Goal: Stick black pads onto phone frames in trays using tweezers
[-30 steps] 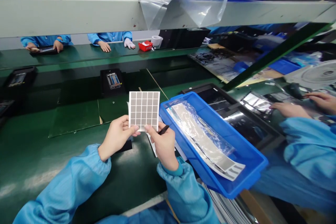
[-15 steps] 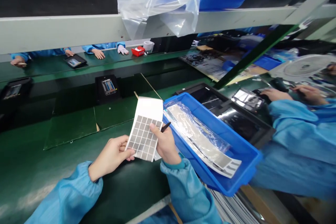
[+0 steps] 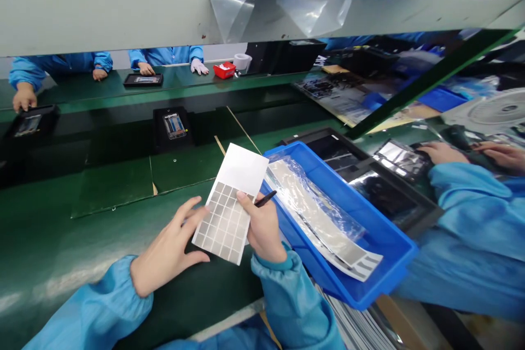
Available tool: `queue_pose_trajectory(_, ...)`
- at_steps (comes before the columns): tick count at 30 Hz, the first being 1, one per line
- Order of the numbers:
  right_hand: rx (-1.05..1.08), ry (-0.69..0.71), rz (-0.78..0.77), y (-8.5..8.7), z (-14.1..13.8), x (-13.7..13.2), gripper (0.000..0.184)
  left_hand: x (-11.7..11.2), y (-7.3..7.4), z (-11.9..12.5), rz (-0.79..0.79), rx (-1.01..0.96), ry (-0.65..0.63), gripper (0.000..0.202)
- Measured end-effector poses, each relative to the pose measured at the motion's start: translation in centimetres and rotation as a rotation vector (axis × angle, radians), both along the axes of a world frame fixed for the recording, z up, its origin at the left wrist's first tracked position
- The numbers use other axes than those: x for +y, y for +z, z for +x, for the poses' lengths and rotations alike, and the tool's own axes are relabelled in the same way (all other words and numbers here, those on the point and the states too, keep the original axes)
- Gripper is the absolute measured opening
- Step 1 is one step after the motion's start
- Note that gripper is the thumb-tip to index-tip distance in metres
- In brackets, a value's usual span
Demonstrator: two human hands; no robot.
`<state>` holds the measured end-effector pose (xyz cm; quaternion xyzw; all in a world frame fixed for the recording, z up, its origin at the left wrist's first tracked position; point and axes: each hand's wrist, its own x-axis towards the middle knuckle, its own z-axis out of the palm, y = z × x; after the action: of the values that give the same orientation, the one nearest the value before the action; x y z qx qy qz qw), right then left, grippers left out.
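My right hand (image 3: 264,228) pinches a sheet of grey square pads on white backing (image 3: 225,210) near its lower right side. The same hand also holds a slim black pen-like tool (image 3: 266,198), whose tip points up and to the right. My left hand (image 3: 168,254) lies just below and left of the sheet, fingers spread apart, with the sheet's left edge at its fingers. The sheet's upper part is a blank white margin. A silver strip in clear plastic (image 3: 315,210) lies in a blue plastic tray (image 3: 361,202) right of my right hand.
A green work belt (image 3: 49,219) runs beneath my hands. A black holder with a phone (image 3: 174,126) stands beyond. A co-worker's hands (image 3: 451,153) work over a black tray at right. Other sleeved workers sit across, behind a pale beam hung with clear plastic.
The sheet has swung clockwise and now shows its white margin at the top. My left hand has loosened, its fingers spreading. The co-worker across at left has moved a hand toward a black holder.
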<state>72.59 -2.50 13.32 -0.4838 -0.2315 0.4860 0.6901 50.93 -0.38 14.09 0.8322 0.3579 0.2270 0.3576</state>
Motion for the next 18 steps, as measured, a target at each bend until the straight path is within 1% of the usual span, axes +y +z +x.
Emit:
queue_pose_trajectory(1,0.018,0.032,-0.027,0.3,0.0,-0.3,0.033,-0.2,0.2,-0.2,0.169,0.016,-0.053,0.052)
queue_pose_trajectory(2,0.026,0.063,-0.054,0.7,0.0,-0.6,0.035,-0.5,0.5,-0.4,0.305,0.020,-0.121,0.043)
queue_pose_trajectory(3,0.017,0.088,-0.081,1.0,0.1,-1.0,0.035,-0.9,0.9,-0.7,0.400,0.009,-0.196,0.039)
queue_pose_trajectory(4,-0.006,0.098,-0.104,1.2,0.2,-1.5,0.035,-1.5,1.4,-0.9,0.448,-0.018,-0.256,0.039)
queue_pose_trajectory(5,-0.040,0.084,-0.121,1.4,0.4,-2.0,0.034,-2.1,2.0,-1.2,0.452,-0.060,-0.287,0.039)
queue_pose_trajectory(6,-0.075,0.045,-0.126,1.6,0.7,-2.6,0.034,-2.7,2.7,-1.4,0.426,-0.118,-0.284,0.036)
queue_pose_trajectory(7,-0.105,-0.007,-0.118,1.6,1.2,-3.1,0.035,-3.2,3.3,-1.6,0.371,-0.182,-0.217,0.032)
queue_pose_trajectory(8,-0.126,-0.068,-0.099,1.7,1.8,-3.6,0.037,-3.5,3.9,-1.6,0.282,-0.242,-0.102,0.026)
queue_pose_trajectory(9,-0.135,-0.120,-0.072,1.7,2.6,-4.0,0.037,-3.5,4.3,-1.5,0.153,-0.288,0.025,0.020)
queue_pose_trajectory(10,-0.139,-0.152,-0.049,1.6,3.4,-4.3,0.035,-3.3,4.5,-1.2,-0.013,-0.311,0.132,0.016)
queue_pose_trajectory(11,-0.141,-0.163,-0.031,1.5,4.2,-4.6,0.032,-2.7,4.5,-0.6,-0.195,-0.313,0.194,0.016)
queue_pose_trajectory(12,-0.141,-0.161,-0.016,1.3,4.9,-4.8,0.029,-1.8,4.1,0.1,-0.368,-0.287,0.216,0.019)
queue_pose_trajectory(13,-0.145,-0.155,-0.005,1.1,5.6,-4.8,0.027,-0.7,3.5,1.1,-0.494,-0.241,0.182,0.023)
queue_pose_trajectory(14,-0.153,-0.145,0.003,0.8,6.1,-4.8,0.026,0.4,2.7,2.1,-0.520,-0.169,0.139,0.023)
queue_pose_trajectory(15,-0.167,-0.133,0.007,0.4,6.4,-4.7,0.027,1.6,1.6,3.1,-0.444,-0.060,0.123,0.022)
queue_pose_trajectory(18,-0.235,-0.085,-0.016,-1.1,6.2,-4.2,0.038,4.4,-1.8,5.6,-0.042,0.402,0.049,0.017)
